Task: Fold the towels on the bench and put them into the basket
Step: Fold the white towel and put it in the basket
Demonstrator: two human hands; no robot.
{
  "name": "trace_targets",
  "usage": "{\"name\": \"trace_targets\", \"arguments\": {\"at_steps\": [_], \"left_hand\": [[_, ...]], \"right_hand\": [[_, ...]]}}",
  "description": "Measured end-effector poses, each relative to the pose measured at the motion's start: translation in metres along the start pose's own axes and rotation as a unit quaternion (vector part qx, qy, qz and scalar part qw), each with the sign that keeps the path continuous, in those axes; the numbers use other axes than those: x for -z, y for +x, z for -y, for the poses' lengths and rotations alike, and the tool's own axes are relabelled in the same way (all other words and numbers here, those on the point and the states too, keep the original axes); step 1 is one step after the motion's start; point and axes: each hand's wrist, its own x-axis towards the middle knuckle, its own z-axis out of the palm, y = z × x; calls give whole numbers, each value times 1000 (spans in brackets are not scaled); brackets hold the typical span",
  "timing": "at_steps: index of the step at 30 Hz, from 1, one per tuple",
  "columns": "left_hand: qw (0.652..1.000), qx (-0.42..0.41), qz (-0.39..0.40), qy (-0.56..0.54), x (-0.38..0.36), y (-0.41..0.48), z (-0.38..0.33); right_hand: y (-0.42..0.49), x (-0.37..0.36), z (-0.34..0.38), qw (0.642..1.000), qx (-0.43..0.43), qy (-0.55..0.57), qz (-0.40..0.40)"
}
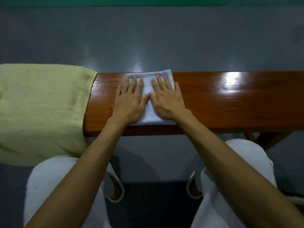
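Note:
A small white towel (148, 111), folded into a narrow rectangle, lies across the glossy brown wooden bench (222, 99). My left hand (129, 101) presses flat on its left half with straight, spread fingers. My right hand (166, 97) presses flat on its right half the same way. The two thumbs nearly touch at the towel's middle. A large yellow-green towel (41, 109) drapes over the bench's left end and hangs down toward me. No basket shows clearly.
Grey floor (148, 38) lies beyond the bench, with a green strip along the top. My knees in white trousers (54, 186) and my slippered feet are below the bench's near edge. A bench leg (269, 140) shows at the right. A woven rim peeks in at the lower right edge (298, 200).

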Motion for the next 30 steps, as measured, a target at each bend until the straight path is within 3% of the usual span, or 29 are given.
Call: {"name": "trace_targets", "arguments": {"at_steps": [10,17,20,23,25,30], "left_hand": [[998,63,29,-7,0,-4,2],[992,95,54,-67,0,-31,-13],[993,66,30,-97,6,-37,-9],[988,-14,-65,-138,17,-43,-4],[971,-78,-112,-196,23,-50,-2],[976,-139,-38,-162,16,-76,10]], "right_hand": [[-1,3,-20,998,-68,-7,7],[-17,13,-33,998,30,49,18],[-29,16,-35,993,51,98,-44],[-47,21,-39,979,105,130,-116],[-63,22,-42,972,146,135,-121],[-93,15,-49,978,169,104,-67]]}}
